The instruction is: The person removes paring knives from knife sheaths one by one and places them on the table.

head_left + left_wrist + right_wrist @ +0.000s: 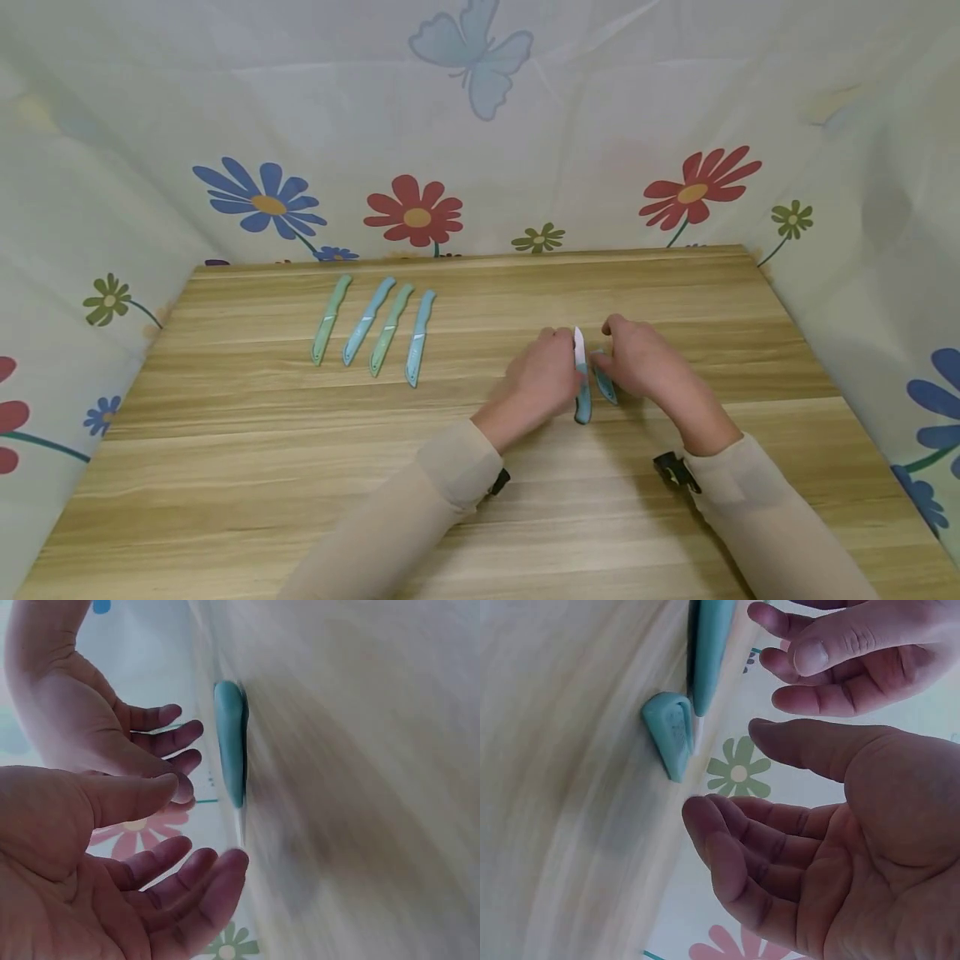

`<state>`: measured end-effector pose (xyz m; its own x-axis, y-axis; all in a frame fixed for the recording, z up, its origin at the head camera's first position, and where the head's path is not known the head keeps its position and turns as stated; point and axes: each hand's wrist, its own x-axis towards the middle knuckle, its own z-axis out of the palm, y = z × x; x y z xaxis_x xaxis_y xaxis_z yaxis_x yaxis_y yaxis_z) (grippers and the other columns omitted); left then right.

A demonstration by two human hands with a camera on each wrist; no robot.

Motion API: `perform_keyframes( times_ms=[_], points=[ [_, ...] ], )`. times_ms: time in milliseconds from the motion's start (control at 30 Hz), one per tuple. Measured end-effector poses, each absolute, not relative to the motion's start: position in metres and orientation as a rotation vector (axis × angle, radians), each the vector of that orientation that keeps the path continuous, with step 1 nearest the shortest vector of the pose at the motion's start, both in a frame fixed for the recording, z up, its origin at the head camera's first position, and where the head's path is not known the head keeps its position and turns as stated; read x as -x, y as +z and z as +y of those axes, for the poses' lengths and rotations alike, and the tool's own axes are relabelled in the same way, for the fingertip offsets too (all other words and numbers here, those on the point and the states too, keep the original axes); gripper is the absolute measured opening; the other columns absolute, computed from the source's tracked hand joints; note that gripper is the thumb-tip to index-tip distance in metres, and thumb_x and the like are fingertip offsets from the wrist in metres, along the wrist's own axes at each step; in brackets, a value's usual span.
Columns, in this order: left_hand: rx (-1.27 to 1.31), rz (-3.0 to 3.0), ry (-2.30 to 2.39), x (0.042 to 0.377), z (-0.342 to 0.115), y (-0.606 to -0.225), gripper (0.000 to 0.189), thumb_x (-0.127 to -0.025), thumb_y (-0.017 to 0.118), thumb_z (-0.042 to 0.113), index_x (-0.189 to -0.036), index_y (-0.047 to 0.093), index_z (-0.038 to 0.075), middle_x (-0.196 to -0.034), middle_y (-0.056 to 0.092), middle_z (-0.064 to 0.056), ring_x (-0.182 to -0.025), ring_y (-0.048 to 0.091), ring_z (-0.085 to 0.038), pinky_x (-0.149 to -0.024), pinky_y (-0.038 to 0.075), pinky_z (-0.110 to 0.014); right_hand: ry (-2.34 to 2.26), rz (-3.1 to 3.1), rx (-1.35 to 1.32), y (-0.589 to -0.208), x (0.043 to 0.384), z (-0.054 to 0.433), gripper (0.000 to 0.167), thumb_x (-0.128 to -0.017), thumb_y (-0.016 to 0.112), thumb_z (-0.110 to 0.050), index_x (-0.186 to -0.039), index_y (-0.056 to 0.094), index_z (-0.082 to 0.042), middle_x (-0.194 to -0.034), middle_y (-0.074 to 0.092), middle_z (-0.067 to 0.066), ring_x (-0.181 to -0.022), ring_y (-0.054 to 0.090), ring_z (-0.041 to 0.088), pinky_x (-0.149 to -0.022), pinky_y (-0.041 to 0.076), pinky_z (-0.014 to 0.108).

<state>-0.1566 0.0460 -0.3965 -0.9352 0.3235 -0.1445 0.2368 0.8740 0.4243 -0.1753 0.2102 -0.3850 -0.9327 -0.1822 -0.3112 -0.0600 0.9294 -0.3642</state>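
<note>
A paring knife (pixel 582 379) with a blue handle lies on the table, its pale blade bare and pointing to the back. Just right of it lies a small blue blade sheath (pixel 606 387), separate from the knife. My left hand (pixel 546 371) is at the knife's left side, partly over it in the head view. In the left wrist view, the fingers of this hand (pixel 142 877) are loosely bent with nothing between them. Near the sheath hovers my right hand (pixel 637 357); the right wrist view shows its thumb and fingers (pixel 761 840) apart and holding nothing.
Several sheathed knives lie in a row on the left of the wooden table (pixel 300 467): a green knife (pixel 331 321), a blue knife (pixel 368 322), another green knife (pixel 391 331) and another blue knife (pixel 420 339). A flowered curtain (pixel 585 150) hangs behind the table.
</note>
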Motion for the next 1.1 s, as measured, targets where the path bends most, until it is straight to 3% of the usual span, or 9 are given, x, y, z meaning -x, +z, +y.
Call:
perform_keyframes(
  times_ms=[100,267,433,800,1100],
  points=[
    [-0.443,2.883,0.562,0.157,0.039,-0.396,0.040,-0.100,0.074,0.029,-0.131,0.065,0.006,-0.117,0.063,-0.009,-0.098,0.066,-0.023,-0.076,0.058,-0.036,-0.528,2.778,0.199,-0.383,0.174,0.209,0.056,-0.106,0.065,-0.029,-0.145,0.050,0.008,-0.113,0.070,0.022,-0.100,0.069,0.034,-0.087,0.056,0.052],
    [-0.466,2.962,0.500,0.157,0.024,-0.396,0.042,-0.100,0.075,0.033,-0.133,0.066,0.008,-0.123,0.064,-0.010,-0.107,0.065,-0.030,-0.085,0.057,-0.042,-0.536,2.834,0.248,-0.382,0.171,0.204,0.055,-0.105,0.068,-0.029,-0.147,0.052,0.004,-0.130,0.066,0.025,-0.115,0.067,0.039,-0.094,0.055,0.055],
    [-0.481,3.035,0.424,0.157,0.009,-0.394,0.038,-0.102,0.073,0.031,-0.132,0.067,0.009,-0.122,0.063,-0.010,-0.108,0.064,-0.031,-0.089,0.056,-0.045,-0.466,2.948,0.364,-0.385,0.167,0.196,0.054,-0.103,0.072,-0.029,-0.146,0.056,0.000,-0.137,0.063,0.023,-0.118,0.066,0.039,-0.093,0.055,0.055],
    [-0.469,3.129,0.313,0.165,-0.026,-0.395,0.039,-0.101,0.074,0.033,-0.131,0.067,0.009,-0.123,0.062,-0.011,-0.112,0.061,-0.033,-0.092,0.054,-0.049,-0.366,3.051,0.507,-0.388,0.163,0.177,0.052,-0.102,0.074,-0.030,-0.144,0.061,-0.004,-0.135,0.062,0.021,-0.127,0.059,0.042,-0.094,0.056,0.056],
    [-0.454,3.190,0.207,0.172,-0.058,-0.392,0.042,-0.101,0.074,0.037,-0.133,0.069,0.010,-0.125,0.062,-0.010,-0.119,0.057,-0.036,-0.100,0.049,-0.052,-0.325,3.087,0.649,-0.394,0.166,0.163,0.056,-0.099,0.077,-0.031,-0.146,0.061,-0.005,-0.129,0.065,0.016,-0.122,0.061,0.040,-0.095,0.056,0.051]
  ],
)
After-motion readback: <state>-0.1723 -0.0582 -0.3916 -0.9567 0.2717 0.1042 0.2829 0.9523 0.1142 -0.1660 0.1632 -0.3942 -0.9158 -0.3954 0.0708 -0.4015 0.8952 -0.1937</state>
